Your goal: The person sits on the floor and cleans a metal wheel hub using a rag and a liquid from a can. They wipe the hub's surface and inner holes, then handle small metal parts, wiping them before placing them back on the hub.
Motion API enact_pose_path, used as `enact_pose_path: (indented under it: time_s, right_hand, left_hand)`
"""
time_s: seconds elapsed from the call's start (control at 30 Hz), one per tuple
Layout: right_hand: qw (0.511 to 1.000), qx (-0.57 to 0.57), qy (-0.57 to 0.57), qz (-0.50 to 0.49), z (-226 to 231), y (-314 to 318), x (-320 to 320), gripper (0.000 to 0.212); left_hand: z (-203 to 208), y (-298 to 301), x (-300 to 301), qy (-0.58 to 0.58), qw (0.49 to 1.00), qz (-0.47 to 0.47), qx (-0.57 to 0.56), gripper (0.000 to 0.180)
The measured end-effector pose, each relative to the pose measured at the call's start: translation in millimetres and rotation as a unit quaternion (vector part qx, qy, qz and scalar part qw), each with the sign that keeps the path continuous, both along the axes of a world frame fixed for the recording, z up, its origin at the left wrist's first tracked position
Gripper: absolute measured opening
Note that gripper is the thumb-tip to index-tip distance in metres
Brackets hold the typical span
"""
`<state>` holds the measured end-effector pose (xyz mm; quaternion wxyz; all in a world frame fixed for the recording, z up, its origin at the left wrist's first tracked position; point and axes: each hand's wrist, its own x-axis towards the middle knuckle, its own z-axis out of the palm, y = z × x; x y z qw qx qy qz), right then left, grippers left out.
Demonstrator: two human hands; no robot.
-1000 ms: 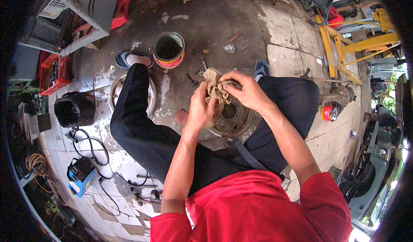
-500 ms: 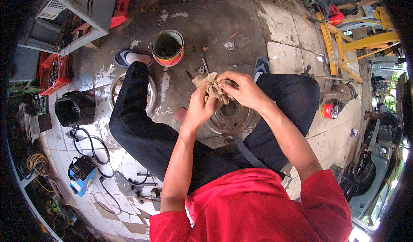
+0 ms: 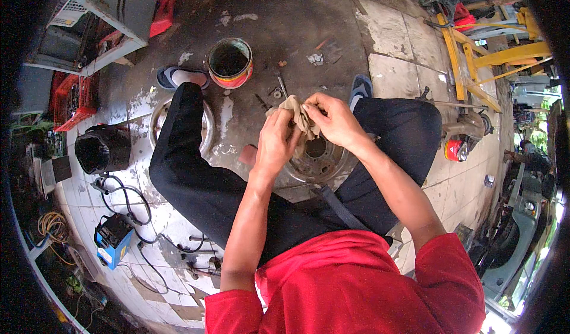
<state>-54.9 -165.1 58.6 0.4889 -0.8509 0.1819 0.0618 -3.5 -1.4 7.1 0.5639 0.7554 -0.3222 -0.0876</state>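
Note:
A crumpled beige cloth (image 3: 301,119) is bunched between my two hands, above a rusty wheel rim (image 3: 320,162) that lies between my legs. My left hand (image 3: 278,137) closes round the cloth's left side. From the right, my right hand (image 3: 333,120) pinches the cloth's edge between thumb and bent fingers. Whether anything is wrapped inside the cloth is hidden. Just beyond it on the floor lie a thin metal tool (image 3: 282,86) and some small round metal parts (image 3: 277,93).
A paint-stained can (image 3: 230,64) stands ahead. Another rim (image 3: 208,129) lies under my left leg. On the left are a black bucket (image 3: 104,150), a red crate (image 3: 76,103) and a blue battery charger (image 3: 114,242) with cables. A yellow metal frame (image 3: 475,61) stands at right.
My left hand has shifted up and turned over the cloth, showing more of its back. The cloth is more gathered, and my right fingers have moved slightly along its edge.

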Motion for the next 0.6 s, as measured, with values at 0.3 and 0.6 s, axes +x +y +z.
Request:
enact_pose_path:
  time_s: [0.3, 0.6]
  right_hand:
    - [0.99, 0.069, -0.081, 0.093, 16, -1, 3, 0.013]
    - [0.995, -0.023, -0.069, 0.068, 13, 2, 3, 0.017]
  left_hand:
    - [-9, 4, -5, 0.274, 0.955, -0.015, -0.114, 0.014]
    - [3, 8, 4, 0.253, 0.962, -0.048, -0.085, 0.015]
